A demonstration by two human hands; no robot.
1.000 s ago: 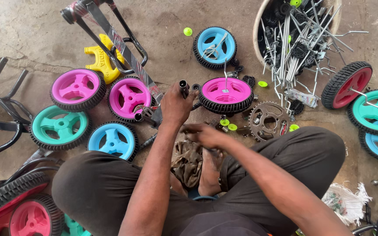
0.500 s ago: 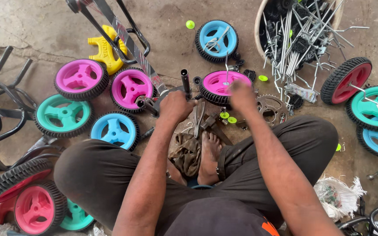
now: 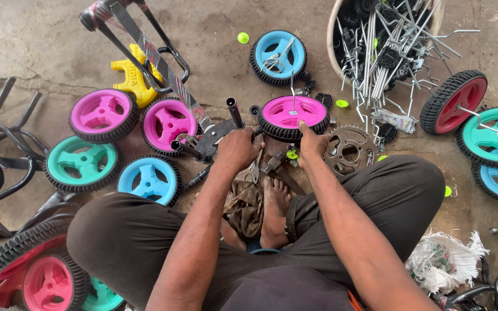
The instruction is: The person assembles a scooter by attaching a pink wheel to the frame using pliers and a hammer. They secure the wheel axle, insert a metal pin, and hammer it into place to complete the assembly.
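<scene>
- Magenta-hubbed small wheel (image 3: 293,117) with black tyre lying flat on the concrete floor (image 3: 30,40), just ahead of the crossed legs; thin metal axle rod (image 3: 292,86) standing upright from its centre.
- Judged mid-assembly: rod already seated in this wheel, nothing visible fastened over it yet.
- Right hand (image 3: 312,141) resting on the near rim of the tyre, fingers extended and pressing down rather than curled; nothing enclosed in it.
- Left hand (image 3: 236,148) clenched around the black metal frame part (image 3: 211,135), whose short tube (image 3: 233,111) sticks up just beyond the knuckles.
- Pliers (image 3: 255,171) and a wrench-like tool (image 3: 275,164) lying between the hands, touched by neither; bare foot directly below them.
- Toothed sprocket (image 3: 347,151) just right of the right hand, apart from the wheel.
- Further out: loose pink (image 3: 104,114), teal (image 3: 82,163) and blue (image 3: 151,179) wheels to the left, still without rods, judged as work remaining.
- Blue wheel (image 3: 278,56) beyond; round basket of metal rods (image 3: 387,46) at upper right.
- Small green caps (image 3: 242,38) scattered on the floor.
</scene>
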